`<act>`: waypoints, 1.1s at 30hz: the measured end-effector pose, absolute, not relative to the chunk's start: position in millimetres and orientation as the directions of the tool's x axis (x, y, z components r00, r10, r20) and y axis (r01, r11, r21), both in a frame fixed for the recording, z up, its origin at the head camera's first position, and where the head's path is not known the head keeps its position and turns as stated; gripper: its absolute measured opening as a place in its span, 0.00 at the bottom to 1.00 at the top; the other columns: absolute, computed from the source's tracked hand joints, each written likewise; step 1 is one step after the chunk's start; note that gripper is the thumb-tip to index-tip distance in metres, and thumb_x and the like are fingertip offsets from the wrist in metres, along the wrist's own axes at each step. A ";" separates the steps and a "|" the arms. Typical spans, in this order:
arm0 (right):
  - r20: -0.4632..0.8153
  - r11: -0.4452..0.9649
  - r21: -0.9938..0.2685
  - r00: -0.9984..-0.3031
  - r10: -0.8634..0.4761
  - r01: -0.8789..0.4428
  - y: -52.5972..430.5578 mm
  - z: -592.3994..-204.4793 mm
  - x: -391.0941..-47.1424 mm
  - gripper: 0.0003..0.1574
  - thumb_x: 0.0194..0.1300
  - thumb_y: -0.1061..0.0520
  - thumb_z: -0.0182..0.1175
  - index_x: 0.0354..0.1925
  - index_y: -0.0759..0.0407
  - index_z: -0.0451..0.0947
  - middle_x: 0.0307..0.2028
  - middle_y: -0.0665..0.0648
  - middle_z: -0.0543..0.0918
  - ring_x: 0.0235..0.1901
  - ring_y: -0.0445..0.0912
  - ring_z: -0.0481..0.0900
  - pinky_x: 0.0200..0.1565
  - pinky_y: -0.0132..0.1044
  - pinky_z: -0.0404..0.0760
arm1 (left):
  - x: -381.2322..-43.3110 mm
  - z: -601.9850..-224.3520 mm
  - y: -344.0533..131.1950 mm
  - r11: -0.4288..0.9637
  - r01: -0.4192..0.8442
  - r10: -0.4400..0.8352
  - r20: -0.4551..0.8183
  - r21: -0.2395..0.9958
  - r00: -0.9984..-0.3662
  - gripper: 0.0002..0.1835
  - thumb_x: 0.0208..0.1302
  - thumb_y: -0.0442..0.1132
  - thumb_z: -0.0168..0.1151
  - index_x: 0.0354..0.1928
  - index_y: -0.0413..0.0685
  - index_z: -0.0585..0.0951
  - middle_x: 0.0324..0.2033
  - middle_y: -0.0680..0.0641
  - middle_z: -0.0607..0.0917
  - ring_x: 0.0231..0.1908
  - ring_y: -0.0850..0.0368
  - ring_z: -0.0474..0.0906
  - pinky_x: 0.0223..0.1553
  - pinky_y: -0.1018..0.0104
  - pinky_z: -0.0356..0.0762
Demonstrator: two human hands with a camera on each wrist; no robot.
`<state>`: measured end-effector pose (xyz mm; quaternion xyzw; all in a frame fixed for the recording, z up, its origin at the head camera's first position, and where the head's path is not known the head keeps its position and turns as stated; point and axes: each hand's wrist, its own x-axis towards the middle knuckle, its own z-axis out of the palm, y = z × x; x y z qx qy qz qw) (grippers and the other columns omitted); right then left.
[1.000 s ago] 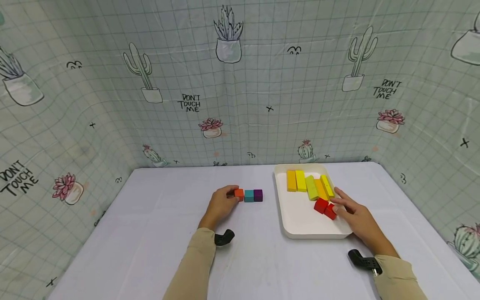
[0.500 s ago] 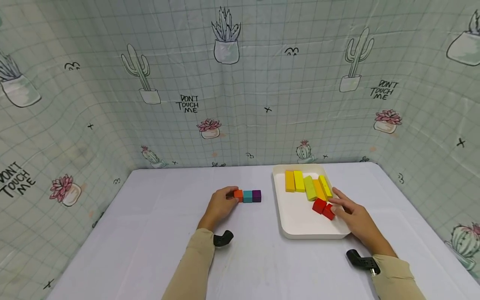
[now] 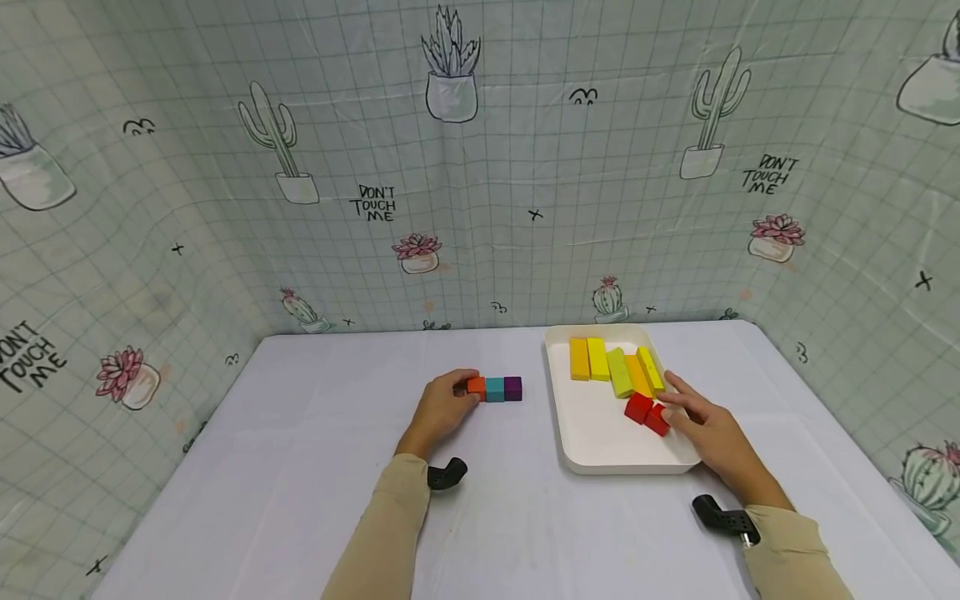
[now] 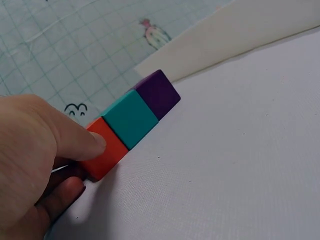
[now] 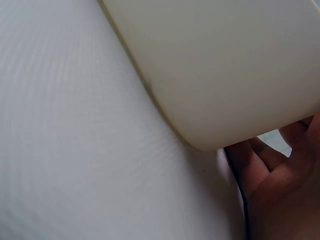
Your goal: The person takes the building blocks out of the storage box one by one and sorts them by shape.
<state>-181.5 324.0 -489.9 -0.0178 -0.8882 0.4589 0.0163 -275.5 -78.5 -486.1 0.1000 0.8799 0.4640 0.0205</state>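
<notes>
On the white table, an orange cube (image 4: 105, 157), a teal cube (image 4: 131, 119) and a purple cube (image 4: 159, 95) stand in a touching row. My left hand (image 3: 438, 412) pinches the orange cube at the row's left end, its thumb on the near face. My right hand (image 3: 712, 433) reaches over the right rim of a white tray (image 3: 592, 446), fingers fairly straight. Its thumb touches the nearer red cube (image 3: 656, 419); another red cube (image 3: 638, 407) lies beside it. In the right wrist view the tray wall hides those fingertips.
Several yellow, orange-yellow and lime blocks, such as a lime block (image 3: 620, 372), lie in the tray's far half. A patterned cloth backdrop (image 3: 480, 167) surrounds the back and sides of the table (image 3: 300, 433). A black strap mount (image 3: 447, 473) sits at the left wrist.
The orange cube has closed up against the teal one with my left hand still on it. My right hand stays in place at the red cubes; the head view shifts slightly.
</notes>
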 end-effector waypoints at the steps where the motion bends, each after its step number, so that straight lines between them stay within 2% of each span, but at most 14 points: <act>1: 0.013 0.575 -0.818 -0.999 0.044 0.015 324.3 -489.9 -181.6 0.35 0.74 0.39 0.54 0.69 0.58 0.71 0.78 0.51 0.53 0.76 0.60 0.45 0.68 0.66 0.55 | -275.5 -486.0 -78.3 0.551 0.158 0.197 0.056 0.819 -0.979 0.22 0.67 0.32 0.65 0.63 0.46 0.80 0.55 0.44 0.83 0.52 0.50 0.77 0.61 0.52 0.73; 12: 0.019 0.563 -0.826 -0.999 0.043 0.009 325.5 -491.2 -179.8 0.35 0.74 0.40 0.55 0.69 0.59 0.72 0.78 0.51 0.53 0.76 0.60 0.45 0.68 0.66 0.54 | -278.1 -491.5 -74.7 0.545 0.166 0.195 0.068 0.822 -0.978 0.23 0.64 0.39 0.69 0.61 0.47 0.81 0.51 0.47 0.83 0.48 0.52 0.76 0.57 0.54 0.76; 21: 0.029 0.575 -0.818 -0.999 0.039 -0.001 327.5 -489.8 -181.1 0.35 0.74 0.39 0.55 0.69 0.59 0.72 0.78 0.51 0.53 0.76 0.60 0.46 0.68 0.66 0.55 | -278.7 -491.8 -69.5 0.553 0.179 0.168 0.101 0.814 -0.981 0.21 0.64 0.38 0.70 0.59 0.46 0.81 0.50 0.46 0.83 0.47 0.52 0.75 0.55 0.55 0.77; 26: 0.023 0.584 -0.812 -0.999 0.048 0.009 327.8 -487.8 -180.9 0.35 0.74 0.40 0.54 0.69 0.59 0.72 0.78 0.52 0.53 0.76 0.61 0.45 0.67 0.67 0.55 | -278.1 -489.6 -69.1 0.538 0.170 0.183 0.083 0.825 -0.980 0.23 0.64 0.40 0.69 0.61 0.47 0.80 0.53 0.46 0.82 0.49 0.51 0.75 0.58 0.55 0.75; 33: -0.004 0.574 -0.818 -0.999 0.053 0.034 323.0 -487.5 -181.0 0.36 0.74 0.39 0.54 0.68 0.60 0.72 0.78 0.52 0.52 0.76 0.61 0.44 0.67 0.65 0.57 | -278.9 -485.8 -80.9 0.415 0.102 0.122 0.056 0.904 -0.991 0.25 0.65 0.46 0.68 0.62 0.46 0.79 0.55 0.48 0.82 0.56 0.50 0.77 0.60 0.54 0.74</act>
